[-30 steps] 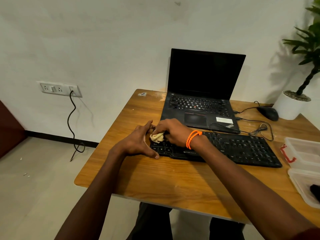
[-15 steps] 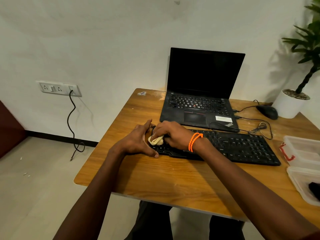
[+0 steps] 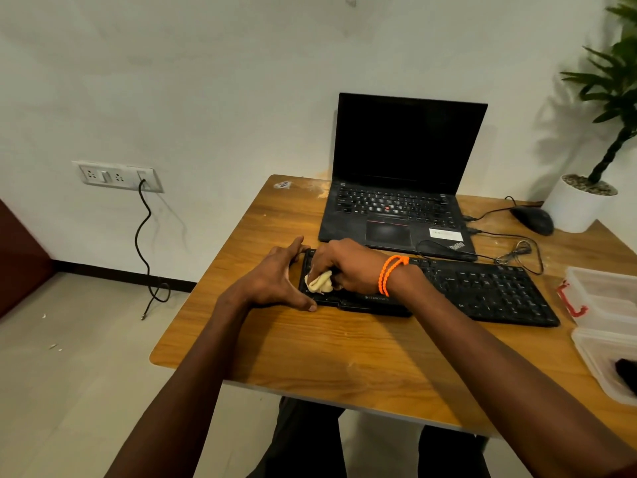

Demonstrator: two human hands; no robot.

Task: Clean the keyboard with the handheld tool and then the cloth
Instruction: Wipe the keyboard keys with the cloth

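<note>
A black external keyboard [image 3: 482, 291] lies across the wooden table [image 3: 310, 346], in front of an open laptop. My right hand [image 3: 348, 267], with orange bands at the wrist, is closed on a bunched cream cloth [image 3: 320, 281] and presses it on the keyboard's left end. My left hand [image 3: 272, 281] clasps that left end, fingers along the far edge and thumb on the near edge. No handheld tool can be made out; a dark object lies in the container at the right edge.
A black laptop [image 3: 396, 188] with a dark screen stands behind the keyboard. A mouse [image 3: 532, 219] and its cables lie at the back right, beside a white plant pot [image 3: 579, 208]. Clear plastic containers [image 3: 606, 326] sit at the right edge. A wall socket [image 3: 117, 175] with a hanging cable is on the left.
My right hand and the cloth have shifted slightly left and toward the keyboard's near edge. My left hand has stayed on the keyboard's left end.
</note>
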